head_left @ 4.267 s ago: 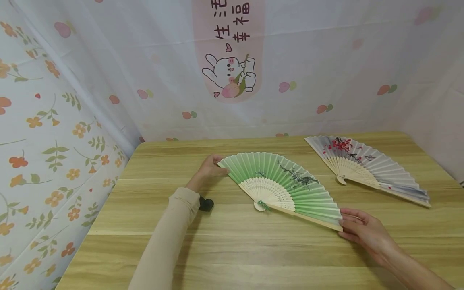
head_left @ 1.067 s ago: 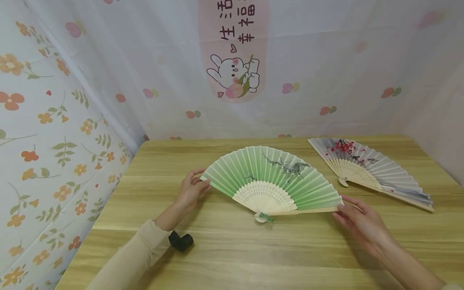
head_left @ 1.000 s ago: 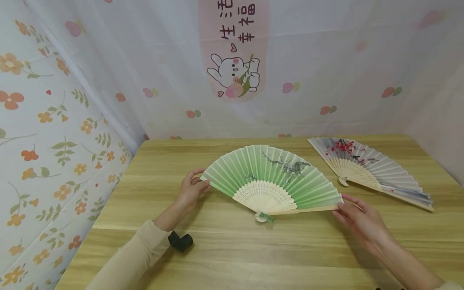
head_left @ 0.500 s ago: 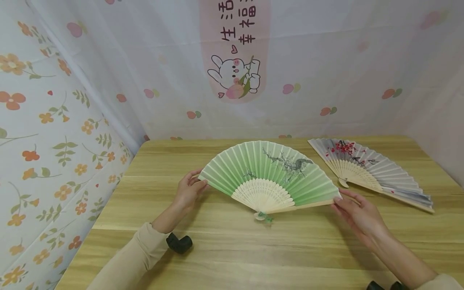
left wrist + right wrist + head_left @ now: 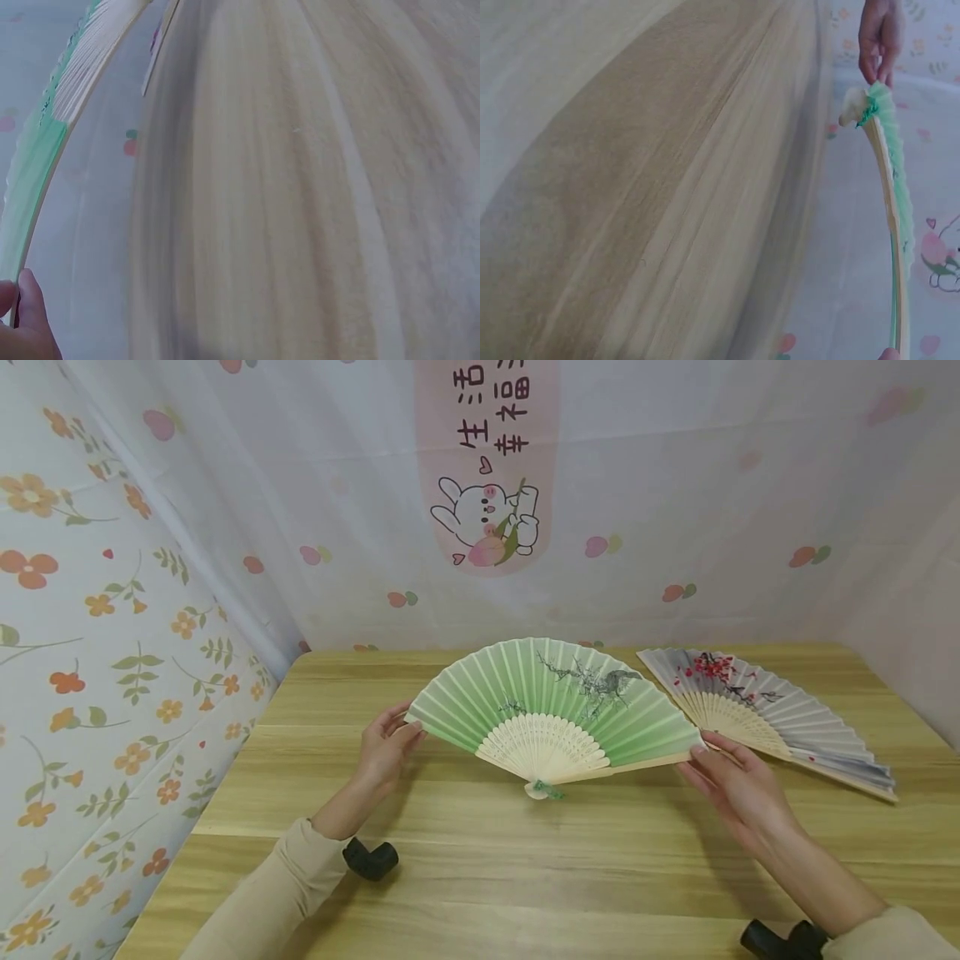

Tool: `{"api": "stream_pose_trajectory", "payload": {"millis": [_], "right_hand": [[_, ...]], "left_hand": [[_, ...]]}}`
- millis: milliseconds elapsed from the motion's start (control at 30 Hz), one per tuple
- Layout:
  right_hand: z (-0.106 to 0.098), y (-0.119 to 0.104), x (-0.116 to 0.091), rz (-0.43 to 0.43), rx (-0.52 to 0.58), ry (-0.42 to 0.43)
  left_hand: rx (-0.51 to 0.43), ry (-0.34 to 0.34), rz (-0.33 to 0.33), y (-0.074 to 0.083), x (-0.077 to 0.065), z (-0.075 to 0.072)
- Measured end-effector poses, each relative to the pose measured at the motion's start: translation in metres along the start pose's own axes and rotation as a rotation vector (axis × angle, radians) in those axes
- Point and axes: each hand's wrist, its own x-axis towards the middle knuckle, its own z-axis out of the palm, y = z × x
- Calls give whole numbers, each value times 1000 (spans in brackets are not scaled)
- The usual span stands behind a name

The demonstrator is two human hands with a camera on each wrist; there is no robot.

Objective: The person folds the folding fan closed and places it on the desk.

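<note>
A spread green folding fan (image 5: 558, 693) with a dark branch print and pale ribs is held up over the wooden table. My left hand (image 5: 382, 747) pinches its left end between thumb and fingers. The right end is gripped the same way by my right hand (image 5: 742, 789). At the fan's pivot hangs a small green cord (image 5: 550, 790). In the left wrist view, thumb and finger (image 5: 30, 307) close on the outer edge. The right wrist view shows the fan (image 5: 889, 180) edge-on, with only a fingertip of the right hand at the bottom.
A second open folding fan (image 5: 750, 710), grey-white with red blossoms, lies at the back right of the table (image 5: 480, 885). Behind hangs a white curtain (image 5: 337, 485) with a rabbit print; a flowered cloth (image 5: 97, 693) covers the left side. Black wrist mounts (image 5: 371, 858) sit under both forearms.
Earlier, the green fan lay lower and more slanted, its left end farther back. It has since come level and risen, with both hands keeping hold. The blossom fan has stayed in place.
</note>
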Motion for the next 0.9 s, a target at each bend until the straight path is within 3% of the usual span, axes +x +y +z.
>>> {"api": "stream_pose_trajectory", "payload": {"millis": [467, 900], "right_hand": [[7, -3, 8, -16, 91, 47], [10, -1, 9, -93, 119, 48]], "left_hand": [[-37, 4, 17, 6, 0, 5], [-81, -15, 41, 6, 1, 6]]}}
